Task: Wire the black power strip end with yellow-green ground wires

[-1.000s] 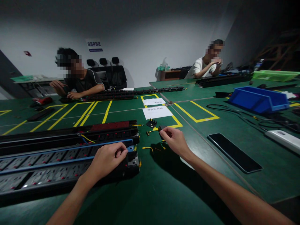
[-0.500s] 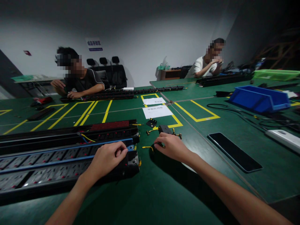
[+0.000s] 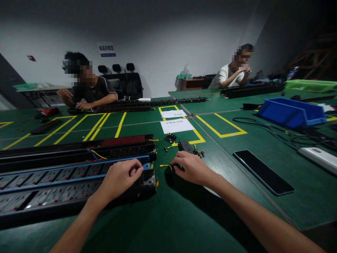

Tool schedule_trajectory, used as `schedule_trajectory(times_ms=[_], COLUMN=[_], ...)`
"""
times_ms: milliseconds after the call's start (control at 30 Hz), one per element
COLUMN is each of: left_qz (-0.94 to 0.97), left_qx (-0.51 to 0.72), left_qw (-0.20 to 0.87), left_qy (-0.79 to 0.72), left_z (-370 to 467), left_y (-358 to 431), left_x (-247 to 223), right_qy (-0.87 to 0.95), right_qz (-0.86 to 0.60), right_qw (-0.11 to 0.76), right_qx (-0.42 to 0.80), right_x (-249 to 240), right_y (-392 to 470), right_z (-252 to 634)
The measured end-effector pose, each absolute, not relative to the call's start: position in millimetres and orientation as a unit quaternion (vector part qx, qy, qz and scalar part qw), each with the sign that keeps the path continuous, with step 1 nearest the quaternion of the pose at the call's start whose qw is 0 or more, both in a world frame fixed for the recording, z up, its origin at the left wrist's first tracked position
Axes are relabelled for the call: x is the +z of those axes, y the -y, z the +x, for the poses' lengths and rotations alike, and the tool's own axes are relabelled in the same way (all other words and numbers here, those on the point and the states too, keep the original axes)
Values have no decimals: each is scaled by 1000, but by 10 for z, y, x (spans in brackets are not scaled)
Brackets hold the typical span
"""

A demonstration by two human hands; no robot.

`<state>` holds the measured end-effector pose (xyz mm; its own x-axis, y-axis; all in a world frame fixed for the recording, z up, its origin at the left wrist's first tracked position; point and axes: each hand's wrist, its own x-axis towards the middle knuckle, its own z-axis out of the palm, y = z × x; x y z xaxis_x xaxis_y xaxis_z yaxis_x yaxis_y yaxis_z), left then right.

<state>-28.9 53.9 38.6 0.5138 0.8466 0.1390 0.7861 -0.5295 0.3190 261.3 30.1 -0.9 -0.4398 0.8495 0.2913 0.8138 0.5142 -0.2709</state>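
Note:
My left hand [image 3: 123,177] rests over the right end of the nearest power strip [image 3: 63,191], its fingers curled in and the thumb against the index finger. Anything inside that curl is hidden. At the centre, my right hand [image 3: 193,168] is closed in a pinch just above the table. A short yellow wire [image 3: 165,165] sticks out to the left from its fingertips, toward the strip ends. Right behind this hand is a black block [image 3: 185,146] with small yellow-and-black parts beside it. A blue-edged power strip [image 3: 79,173] lies behind the nearest one.
More black strips [image 3: 126,140] lie behind, one with a red panel. White paper labels [image 3: 177,125] and yellow tape mark the green table. To the right are a phone [image 3: 263,172], a white device [image 3: 319,158], cables and a blue bin [image 3: 291,112]. Two people sit across the table.
My right hand has shifted slightly left and down, uncovering more of the black block behind it. My left hand stays where it was on the strip.

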Motion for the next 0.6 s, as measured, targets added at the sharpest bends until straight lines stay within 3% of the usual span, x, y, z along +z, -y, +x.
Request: schedule_trajectory(times_ms=[600], left_qz=[864], left_qx=[136], left_qw=[103], left_qy=[-474], left_z=[-310], left_y=[-561], left_x=[332], right_qy=[859], right_qz=[-473], right_qw=[190], right_qx=[37], right_x=[-42], right_y=[-262], right_z=[2532])
